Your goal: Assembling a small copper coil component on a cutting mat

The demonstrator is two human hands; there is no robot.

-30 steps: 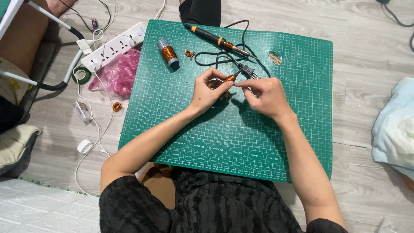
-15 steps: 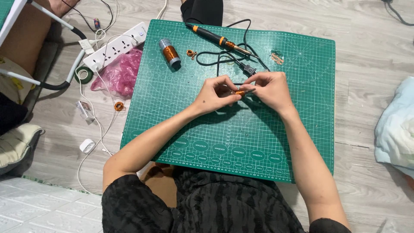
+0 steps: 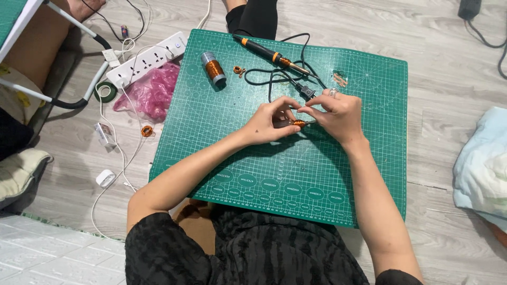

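Your hands meet over the green cutting mat (image 3: 296, 174)
Your left hand (image 3: 269, 122) and right hand (image 3: 334, 112) pinch a small copper-wound coil (image 3: 297, 123); fingers closed on it, mostly hiding its shape

A pale grey wood-plank floor (image 3: 454, 68) carries everything. In the middle of the frame lies a large green gridded cutting mat (image 3: 296, 169). On its upper part lie a spool of copper wire (image 3: 213, 68), a small copper wire coil (image 3: 238, 69) just beside it, and a black-and-orange soldering iron (image 3: 272, 55) with its black cord (image 3: 280, 76). At upper left, on the floor, lie a white power strip (image 3: 146, 58), a crumpled pink plastic bag (image 3: 150, 92) and a roll of dark green tape (image 3: 106, 92). A light blue cloth (image 3: 483, 163) lies at the right edge.
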